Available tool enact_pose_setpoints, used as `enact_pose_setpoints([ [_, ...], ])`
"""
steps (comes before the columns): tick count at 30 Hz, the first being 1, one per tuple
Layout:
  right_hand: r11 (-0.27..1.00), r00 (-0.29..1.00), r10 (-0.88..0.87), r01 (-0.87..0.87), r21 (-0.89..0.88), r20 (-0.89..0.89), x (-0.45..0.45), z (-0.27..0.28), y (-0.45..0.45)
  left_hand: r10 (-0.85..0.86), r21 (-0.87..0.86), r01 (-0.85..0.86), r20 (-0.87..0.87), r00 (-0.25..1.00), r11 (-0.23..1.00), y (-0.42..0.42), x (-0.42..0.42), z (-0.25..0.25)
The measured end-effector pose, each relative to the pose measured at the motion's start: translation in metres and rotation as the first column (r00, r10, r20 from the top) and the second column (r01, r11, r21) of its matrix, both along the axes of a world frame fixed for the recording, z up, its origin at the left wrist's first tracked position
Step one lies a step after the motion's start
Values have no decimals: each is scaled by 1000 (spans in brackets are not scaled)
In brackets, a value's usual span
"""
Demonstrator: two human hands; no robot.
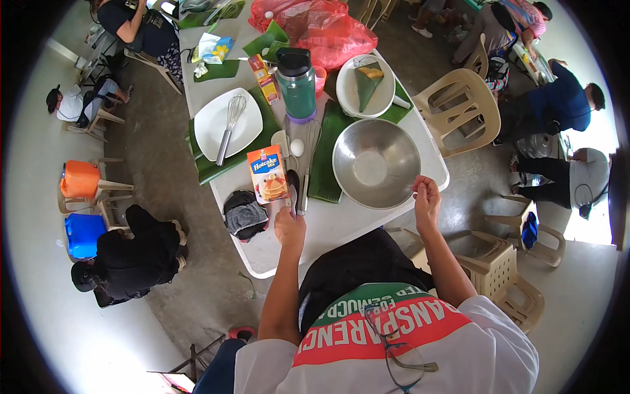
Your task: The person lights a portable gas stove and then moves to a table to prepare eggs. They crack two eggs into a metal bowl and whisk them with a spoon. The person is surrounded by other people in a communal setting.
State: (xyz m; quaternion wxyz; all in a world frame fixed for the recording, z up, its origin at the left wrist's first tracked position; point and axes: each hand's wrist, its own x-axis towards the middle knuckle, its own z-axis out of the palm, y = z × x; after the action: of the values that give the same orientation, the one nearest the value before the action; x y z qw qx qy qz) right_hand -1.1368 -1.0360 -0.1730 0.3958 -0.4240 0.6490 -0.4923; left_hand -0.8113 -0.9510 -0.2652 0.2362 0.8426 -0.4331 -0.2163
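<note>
My left hand (290, 226) is at the table's near side, its fingers curled at the lower ends of a spoon (293, 184) and other utensils; whether it grips one is unclear. Just beyond it lies a hotcake mix box (268, 175), with a black and grey cloth item (246, 215) to its left. A whisk (310, 157), a spatula (279, 141) and an egg (297, 147) lie close by. My right hand (427, 202), fingers bent, is at the right rim of a wide steel mixing bowl (376, 165); a firm hold cannot be made out.
A white square plate (204, 128) bears a whisk (229, 130). Behind are a green tumbler (297, 86), a white bowl (344, 93) with a banana-leaf cone (368, 88), and a red plastic bag (320, 34). Plastic chairs (462, 108) and several people surround the table (339, 221).
</note>
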Motion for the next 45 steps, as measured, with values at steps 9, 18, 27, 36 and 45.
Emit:
enact_pose_setpoints([
  [9, 984, 985, 172, -172, 42, 12, 34, 4, 6, 72, 57, -72, 13, 997, 996, 4, 6, 1],
  [18, 917, 907, 399, -392, 73, -137, 17, 18, -11, 171, 303, -156, -21, 985, 940, -26, -6, -15],
  [27, 835, 812, 541, -550, 20, -219, 49, 46, -41, 375, 351, -292, -199, 905, 890, -27, -2, 2],
  [36, 796, 772, 597, -603, 42, -217, 63, 45, -37, 417, 347, -334, -202, 886, 877, -27, -3, 15],
  [45, 794, 775, 603, -605, 50, -189, 57, 39, -41, 377, 353, -290, -209, 902, 889, -23, -1, 23],
])
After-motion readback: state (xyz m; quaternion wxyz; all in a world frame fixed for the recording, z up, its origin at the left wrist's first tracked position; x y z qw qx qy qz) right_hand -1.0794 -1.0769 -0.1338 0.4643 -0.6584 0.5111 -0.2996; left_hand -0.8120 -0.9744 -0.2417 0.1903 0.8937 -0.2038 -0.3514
